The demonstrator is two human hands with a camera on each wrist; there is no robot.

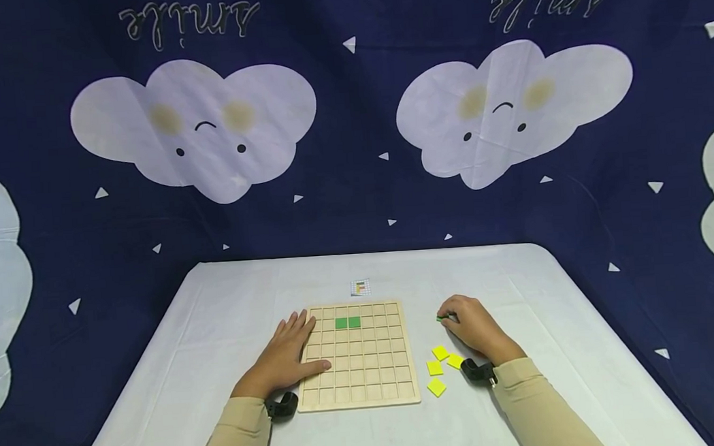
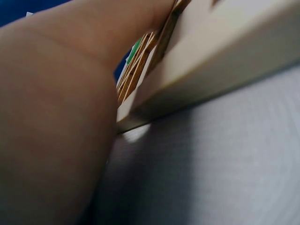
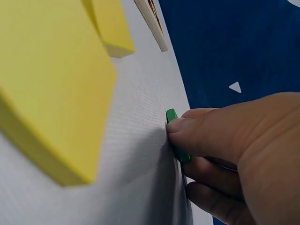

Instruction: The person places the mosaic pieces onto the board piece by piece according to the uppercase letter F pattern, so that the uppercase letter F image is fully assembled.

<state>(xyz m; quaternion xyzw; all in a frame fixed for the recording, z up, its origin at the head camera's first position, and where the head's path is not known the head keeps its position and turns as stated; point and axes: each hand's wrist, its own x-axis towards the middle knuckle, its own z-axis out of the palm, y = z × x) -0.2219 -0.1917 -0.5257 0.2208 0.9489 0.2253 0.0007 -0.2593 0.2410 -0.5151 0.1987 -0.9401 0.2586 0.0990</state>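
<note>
A wooden grid board [image 1: 358,404] lies on the white table, with two green square tiles [image 1: 347,323] side by side in its upper rows. My left hand [image 1: 284,357] rests on the board's left edge, fingers straight and thumb reaching over the lower cells. To the right of the board, my right hand [image 1: 475,323] pinches a green tile [image 3: 171,114] between thumb and fingers, close over the tabletop. Several yellow square tiles [image 1: 436,386] lie loose between the board and my right wrist; one looms large in the right wrist view.
A small printed card [image 1: 360,287] with a coloured grid pattern lies beyond the board's far edge. The white table [image 1: 244,284] ends at a dark blue curtain [image 1: 357,223] with cloud prints. Each wrist wears a black camera band [image 1: 282,405].
</note>
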